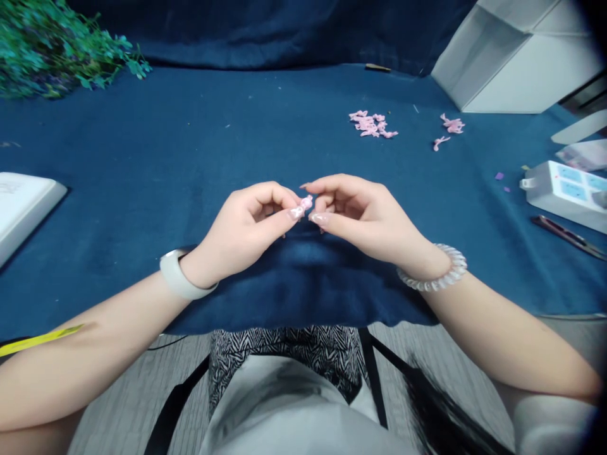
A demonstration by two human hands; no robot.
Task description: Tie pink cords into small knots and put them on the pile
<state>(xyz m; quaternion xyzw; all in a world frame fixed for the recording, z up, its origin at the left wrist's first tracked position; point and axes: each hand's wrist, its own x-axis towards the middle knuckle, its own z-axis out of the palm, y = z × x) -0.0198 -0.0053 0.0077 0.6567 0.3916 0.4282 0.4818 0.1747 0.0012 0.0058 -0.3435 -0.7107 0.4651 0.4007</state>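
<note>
A small pink twisted piece (306,203) is pinched between the thumb and index finger of my left hand (258,218), near the middle of the view. Just to its right is my right hand (358,215), its thumb and index finger apart, with nothing visible between them. Farther back on the blue cloth (227,145) lies a pile of similar pink pieces (370,124). To the right of that pile, a smaller pink cluster (453,124) and a single pink piece (441,143) rest on the cloth.
Green foliage (71,54) fills the back left corner. A white tablet-like object (26,205) sits at the left edge. On the right are a white box (521,69), a white and blue case (569,189) and a dark slim tool (569,236).
</note>
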